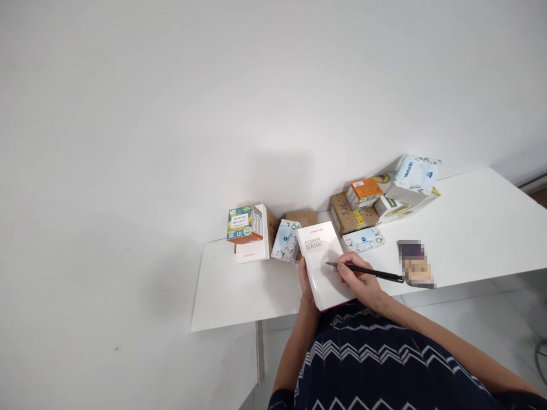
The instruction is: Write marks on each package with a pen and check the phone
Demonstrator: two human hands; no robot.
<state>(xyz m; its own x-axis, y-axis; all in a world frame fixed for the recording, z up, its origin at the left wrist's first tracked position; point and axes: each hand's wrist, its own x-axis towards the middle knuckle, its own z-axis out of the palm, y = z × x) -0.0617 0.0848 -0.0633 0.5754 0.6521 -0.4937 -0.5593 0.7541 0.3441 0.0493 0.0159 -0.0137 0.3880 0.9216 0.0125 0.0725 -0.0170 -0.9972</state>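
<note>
In the head view, a white box printed "POWER BANK" (pixel 320 279) is tilted up at the table's front edge, close to my body. My left hand (pixel 305 279) grips its left side, with part of the fingers hidden behind the box. A black pen (pixel 376 273) is pinched in my right hand (pixel 359 279), its tip at the box's white face. I cannot make out any writing under the tip. Just behind the box lie two pale blue floral packs, one on the left (pixel 285 241) and one on the right (pixel 364 239).
On the white table (pixel 239 296), a green-and-orange "Binking" box (pixel 244 224) leans at left by a white box (pixel 252 251). Right of centre, an orange box (pixel 364 191) tops a brown carton (pixel 348 214), beside a blue floral box (pixel 415 173). A blurred-out flat object (pixel 416 263) lies front right.
</note>
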